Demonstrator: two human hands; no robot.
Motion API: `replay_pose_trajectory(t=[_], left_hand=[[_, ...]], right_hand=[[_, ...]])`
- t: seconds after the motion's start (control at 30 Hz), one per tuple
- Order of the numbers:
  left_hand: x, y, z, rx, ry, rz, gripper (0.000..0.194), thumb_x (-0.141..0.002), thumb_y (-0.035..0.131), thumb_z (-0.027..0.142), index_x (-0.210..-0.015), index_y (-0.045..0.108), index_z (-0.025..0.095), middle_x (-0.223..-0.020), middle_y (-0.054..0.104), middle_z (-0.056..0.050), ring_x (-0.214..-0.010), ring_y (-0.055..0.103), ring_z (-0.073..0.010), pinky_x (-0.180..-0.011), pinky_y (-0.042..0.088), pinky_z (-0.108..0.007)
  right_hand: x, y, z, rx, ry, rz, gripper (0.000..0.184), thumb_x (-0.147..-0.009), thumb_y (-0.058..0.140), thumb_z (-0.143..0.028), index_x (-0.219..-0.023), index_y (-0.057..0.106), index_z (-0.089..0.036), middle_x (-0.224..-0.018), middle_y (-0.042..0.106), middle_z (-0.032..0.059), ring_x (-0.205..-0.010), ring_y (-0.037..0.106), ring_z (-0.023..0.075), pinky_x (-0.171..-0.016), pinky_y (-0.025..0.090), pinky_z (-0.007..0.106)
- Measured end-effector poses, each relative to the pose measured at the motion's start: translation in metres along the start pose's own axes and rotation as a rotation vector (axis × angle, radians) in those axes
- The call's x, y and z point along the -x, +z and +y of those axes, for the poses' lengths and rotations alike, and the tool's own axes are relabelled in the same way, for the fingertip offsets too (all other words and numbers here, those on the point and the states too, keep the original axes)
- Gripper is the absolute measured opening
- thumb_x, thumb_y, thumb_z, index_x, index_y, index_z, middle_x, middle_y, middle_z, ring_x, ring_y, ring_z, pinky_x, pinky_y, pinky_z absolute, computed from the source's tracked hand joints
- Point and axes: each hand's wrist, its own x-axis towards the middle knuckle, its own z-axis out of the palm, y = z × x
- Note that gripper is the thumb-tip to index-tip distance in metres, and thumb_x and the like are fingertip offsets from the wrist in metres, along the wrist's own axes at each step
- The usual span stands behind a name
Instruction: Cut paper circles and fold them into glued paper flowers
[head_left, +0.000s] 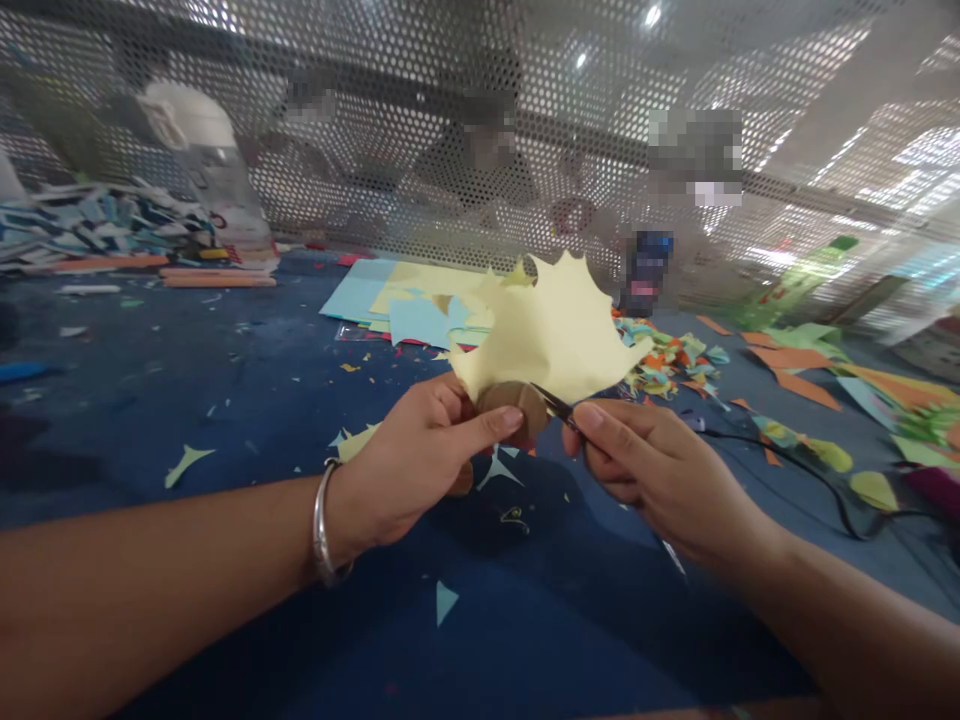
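My left hand (435, 440), with a silver bangle at the wrist, pinches a pale yellow sheet of paper (551, 320) with scalloped, spiky cut edges. Its thumb presses a brown round disc (531, 410) against the lower part of that paper. My right hand (637, 460) is closed round a thin dark pointed tool (556, 404), whose kind I cannot make out. The tool's tip meets the paper just beside the disc's upper right edge. Both hands are raised over the dark blue table (300, 620), close together.
Blue and yellow paper sheets (360, 290) lie behind my hands. A clear bottle (225, 190) and a heap of paper strips (97, 225) are at left. Coloured scraps (667, 355) and a black cable (817, 480) lie at right. People (480, 160) sit behind a perforated screen (405, 80).
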Motion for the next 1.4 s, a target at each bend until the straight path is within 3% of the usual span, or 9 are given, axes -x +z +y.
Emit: replay_pose_trajectory(t=[0.07, 0.17, 0.33, 0.73, 0.93, 1.07, 1.4], left_hand=[[0.0005, -0.0003, 0.0009, -0.006, -0.048, -0.034, 0.024, -0.087, 0.068, 0.038, -0.087, 0.063, 0.014, -0.071, 0.053, 0.002, -0.045, 0.018, -0.0022, -0.042, 0.012, -0.024], [-0.0001, -0.0007, 0.0014, 0.001, -0.042, -0.062, 0.023, -0.089, 0.066, 0.037, -0.089, 0.062, 0.014, -0.067, 0.046, 0.004, -0.046, 0.016, -0.0031, -0.044, 0.01, -0.025], [-0.0007, -0.002, -0.0001, 0.015, -0.049, -0.085, 0.022, -0.088, 0.068, 0.035, -0.093, 0.063, 0.015, -0.078, 0.054, 0.001, -0.049, 0.02, -0.0032, -0.046, 0.011, -0.025], [0.0006, -0.0013, 0.0001, 0.034, -0.047, -0.043, 0.022, -0.085, 0.072, 0.035, -0.086, 0.063, 0.015, -0.077, 0.059, 0.0, -0.05, 0.027, -0.0041, -0.046, 0.013, -0.025], [-0.0008, -0.0034, -0.0041, 0.039, -0.011, -0.017, 0.032, -0.084, 0.075, 0.036, -0.106, 0.059, 0.018, -0.078, 0.062, 0.001, -0.047, 0.027, -0.0029, -0.043, 0.016, -0.021], [0.0001, -0.0043, -0.0035, 0.045, -0.019, -0.015, 0.028, -0.084, 0.075, 0.036, -0.1, 0.06, 0.018, -0.08, 0.061, 0.0, -0.05, 0.032, -0.0037, -0.043, 0.016, -0.021], [0.0003, -0.004, -0.0021, 0.047, -0.044, -0.024, 0.025, -0.082, 0.076, 0.038, -0.094, 0.065, 0.019, -0.079, 0.06, 0.001, -0.05, 0.026, -0.004, -0.045, 0.014, -0.023]], right_hand=[[-0.0004, 0.0004, 0.0001, 0.006, -0.006, 0.002, 0.05, -0.09, 0.059, -0.065, -0.075, 0.059, -0.017, -0.052, 0.024, -0.0105, -0.044, 0.015, 0.0043, -0.039, 0.01, 0.02], [-0.0003, 0.0004, 0.0008, 0.035, -0.018, 0.011, 0.051, -0.089, 0.059, -0.066, -0.074, 0.059, -0.017, -0.051, 0.024, -0.0105, -0.044, 0.016, 0.0044, -0.038, 0.01, 0.02], [0.0015, 0.0, 0.0019, 0.09, -0.035, 0.025, 0.051, -0.091, 0.057, -0.065, -0.073, 0.057, -0.018, -0.051, 0.025, -0.0099, -0.044, 0.018, 0.0049, -0.039, 0.013, 0.02], [0.0001, -0.0038, 0.0033, 0.228, -0.08, 0.037, 0.052, -0.093, 0.052, -0.065, -0.07, 0.055, -0.019, -0.051, 0.026, -0.009, -0.045, 0.02, 0.0061, -0.04, 0.014, 0.022], [-0.0024, -0.0075, 0.0047, 0.331, -0.136, 0.043, 0.051, -0.095, 0.051, -0.062, -0.068, 0.053, -0.019, -0.053, 0.027, -0.0084, -0.046, 0.021, 0.0063, -0.039, 0.015, 0.022], [-0.0029, -0.0074, 0.0039, 0.332, -0.149, 0.042, 0.051, -0.097, 0.05, -0.061, -0.068, 0.052, -0.019, -0.053, 0.027, -0.0081, -0.046, 0.021, 0.0065, -0.04, 0.016, 0.022], [-0.0018, -0.0075, 0.0013, 0.341, -0.17, 0.027, 0.049, -0.097, 0.05, -0.059, -0.068, 0.051, -0.02, -0.054, 0.027, -0.0081, -0.047, 0.02, 0.0074, -0.041, 0.015, 0.023]])
